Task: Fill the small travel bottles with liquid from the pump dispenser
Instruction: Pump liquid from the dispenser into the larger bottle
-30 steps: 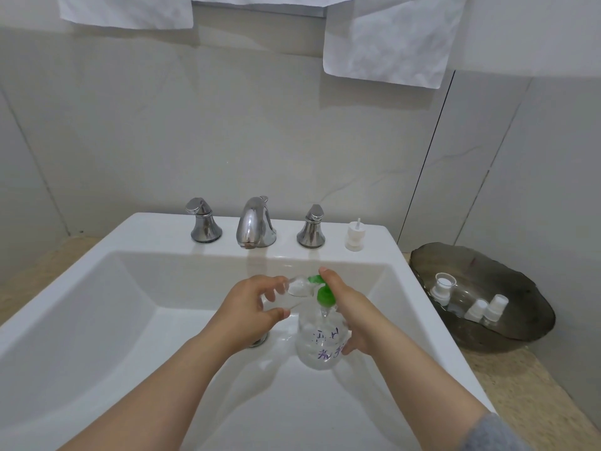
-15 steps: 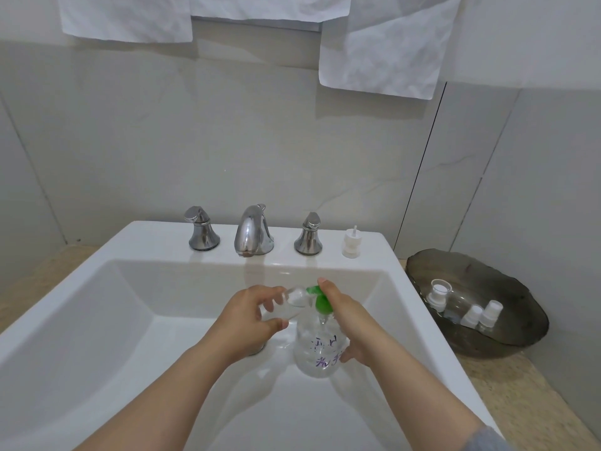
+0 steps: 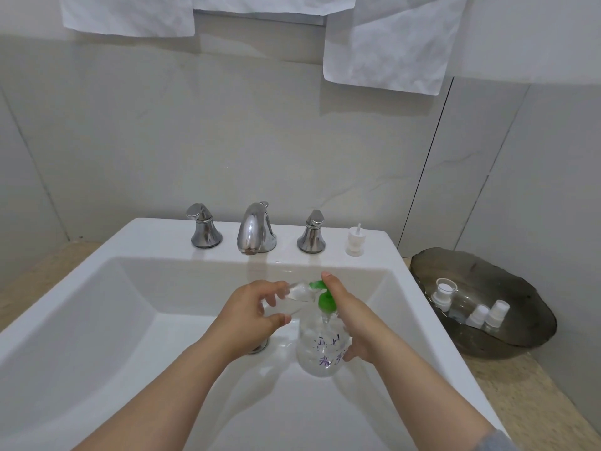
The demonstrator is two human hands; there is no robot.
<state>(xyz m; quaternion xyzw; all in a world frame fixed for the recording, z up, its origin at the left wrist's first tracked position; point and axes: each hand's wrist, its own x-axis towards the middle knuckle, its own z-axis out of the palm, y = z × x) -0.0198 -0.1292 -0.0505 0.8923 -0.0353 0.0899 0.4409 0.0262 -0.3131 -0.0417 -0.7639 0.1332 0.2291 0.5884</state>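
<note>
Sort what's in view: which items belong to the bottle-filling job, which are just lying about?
In the job:
- pump dispenser, gripped by right hand
- small clear bottle, held at the green nozzle by left hand
- travel bottles in the dark tray
- white pump cap on the sink ledge

Lying about:
- faucet
- towels

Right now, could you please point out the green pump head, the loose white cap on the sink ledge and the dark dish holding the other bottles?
green pump head [image 3: 326, 301]: head view, on its round green collar.
white cap [image 3: 354, 243]: head view, on its ribbed body.
dark dish [image 3: 533, 323]: head view, on its bare right inner wall.
</note>
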